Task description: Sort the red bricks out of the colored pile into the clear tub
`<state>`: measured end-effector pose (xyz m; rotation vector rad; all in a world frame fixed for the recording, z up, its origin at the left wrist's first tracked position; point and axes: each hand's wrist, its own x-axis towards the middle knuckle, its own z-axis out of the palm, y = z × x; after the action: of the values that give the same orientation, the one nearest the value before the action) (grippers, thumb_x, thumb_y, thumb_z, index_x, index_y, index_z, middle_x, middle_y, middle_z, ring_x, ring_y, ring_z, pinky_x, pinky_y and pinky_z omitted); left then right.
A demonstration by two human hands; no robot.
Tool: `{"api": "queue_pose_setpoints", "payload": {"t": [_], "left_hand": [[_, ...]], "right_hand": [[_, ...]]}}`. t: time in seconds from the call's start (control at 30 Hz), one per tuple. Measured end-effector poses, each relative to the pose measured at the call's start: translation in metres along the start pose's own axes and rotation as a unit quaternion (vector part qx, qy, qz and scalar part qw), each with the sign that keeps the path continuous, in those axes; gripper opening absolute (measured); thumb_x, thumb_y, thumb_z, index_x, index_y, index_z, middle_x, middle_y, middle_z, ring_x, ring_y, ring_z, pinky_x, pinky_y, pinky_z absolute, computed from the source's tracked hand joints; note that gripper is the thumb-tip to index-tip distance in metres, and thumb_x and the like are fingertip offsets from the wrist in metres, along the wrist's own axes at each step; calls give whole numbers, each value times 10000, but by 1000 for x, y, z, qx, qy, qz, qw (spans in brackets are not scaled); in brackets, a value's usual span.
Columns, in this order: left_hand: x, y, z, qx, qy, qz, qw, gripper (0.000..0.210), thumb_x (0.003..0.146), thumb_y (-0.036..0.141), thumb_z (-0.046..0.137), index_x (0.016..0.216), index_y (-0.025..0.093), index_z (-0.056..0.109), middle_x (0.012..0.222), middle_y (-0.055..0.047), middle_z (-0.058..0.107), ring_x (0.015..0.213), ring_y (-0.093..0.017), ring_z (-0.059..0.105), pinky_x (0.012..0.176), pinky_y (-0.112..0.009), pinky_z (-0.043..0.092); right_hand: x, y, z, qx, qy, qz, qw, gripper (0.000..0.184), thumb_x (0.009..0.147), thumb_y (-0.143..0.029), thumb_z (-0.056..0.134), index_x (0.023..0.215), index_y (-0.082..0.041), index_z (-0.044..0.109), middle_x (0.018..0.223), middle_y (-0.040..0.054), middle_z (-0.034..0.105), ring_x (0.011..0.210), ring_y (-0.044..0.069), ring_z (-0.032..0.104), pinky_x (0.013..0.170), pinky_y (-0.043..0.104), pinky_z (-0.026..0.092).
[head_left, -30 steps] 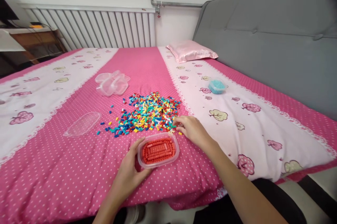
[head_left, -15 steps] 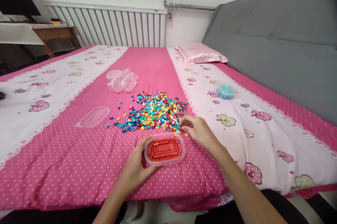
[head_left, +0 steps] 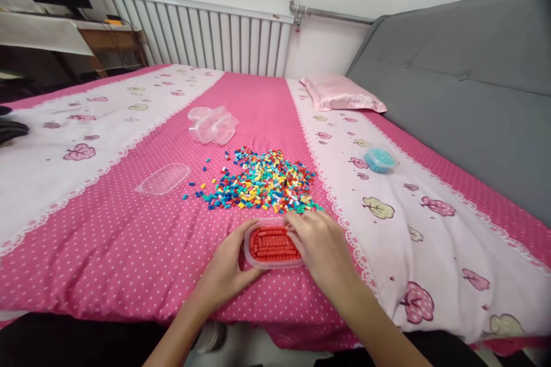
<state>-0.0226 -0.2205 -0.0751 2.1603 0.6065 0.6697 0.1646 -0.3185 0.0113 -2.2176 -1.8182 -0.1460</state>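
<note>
My left hand grips the left side of a clear plastic container, thumb at the near side and fingers at the far side. Inside it, small red building bricks stand in neat rectangular rings. Over the container's right end, my right hand is closed in a pinch; its fingertips reach inside the rim and whatever they hold is hidden. Just beyond both hands spreads a loose pile of small building bricks in blue, yellow, green, red and white.
A clear lid lies left of the pile, with several clear containers behind it. To the right stands a container of light-blue pieces. A pink pillow lies farther back, against the grey headboard.
My right hand has moved from the pile's near right edge to the container, its fingertips now inside the rim. My left hand still holds the container. The view has shifted slightly.
</note>
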Motion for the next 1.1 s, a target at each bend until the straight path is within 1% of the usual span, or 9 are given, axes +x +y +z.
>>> {"api": "queue_pose_setpoints", "payload": {"t": [0.1,0.17,0.3,0.4,0.53,0.67,0.8,0.93,1.1], "left_hand": [[-1,-2,1,6,10,8,1000,700,832,313,705,1436,276,354,1421,-106,532,1279,-283,547,1080,-480,455],[-2,-3,2,13,10,17,1000,708,836,317,701,1444,275,340,1422,-107,532,1281,-282,544,1078,-479,453],[-3,-2,2,12,8,27,1000,715,842,330,698,1453,275,331,1423,-100,535,1282,-272,543,1078,-451,454],[-3,0,1,9,9,28,1000,701,847,338,693,1449,274,340,1410,-94,549,1265,-265,558,1070,-431,464],[-2,2,0,10,5,33,999,695,849,339,689,1447,259,345,1410,-105,549,1266,-269,559,1073,-430,463],[-1,3,-1,3,3,29,1000,698,843,339,693,1446,261,353,1403,-108,556,1258,-279,566,1066,-444,469],[-1,3,-1,2,-1,32,999,707,843,324,696,1448,269,334,1405,-103,550,1258,-269,562,1069,-438,465],[-1,4,-1,0,-4,32,999,709,835,302,704,1437,289,330,1407,-82,547,1257,-249,560,1071,-409,462],[-1,3,-1,4,-4,30,1000,715,824,294,712,1430,284,333,1405,-83,548,1256,-255,558,1069,-413,461]], "right_hand": [[-1,-6,10,-34,-12,-14,999,151,873,-112,646,934,-248,667,767,40,692,783,232,614,729,337,391],[-1,-7,13,-41,-7,-16,999,151,893,-110,619,944,-245,663,777,45,691,807,239,602,747,345,382],[0,-9,14,-58,-2,-32,998,157,894,-96,614,898,-249,648,762,39,684,782,226,585,775,354,365],[0,-11,14,-56,-9,-26,998,160,889,-92,616,908,-248,645,760,35,686,803,239,589,819,375,363],[0,-11,16,-52,0,-25,998,187,890,-66,592,902,-245,643,772,38,691,818,237,593,881,394,354],[0,-11,14,-40,6,-21,999,193,877,-51,605,845,-240,632,757,24,686,783,223,589,871,381,354],[0,-13,11,-52,6,-13,999,177,860,-51,641,859,-228,650,754,18,686,790,227,595,870,373,352],[2,-15,8,-67,-15,-8,998,152,864,-72,651,884,-221,668,734,22,681,777,230,598,887,377,348],[2,-17,8,-74,-34,-10,997,140,883,-88,632,899,-223,667,732,24,679,778,232,605,900,384,339]]}}
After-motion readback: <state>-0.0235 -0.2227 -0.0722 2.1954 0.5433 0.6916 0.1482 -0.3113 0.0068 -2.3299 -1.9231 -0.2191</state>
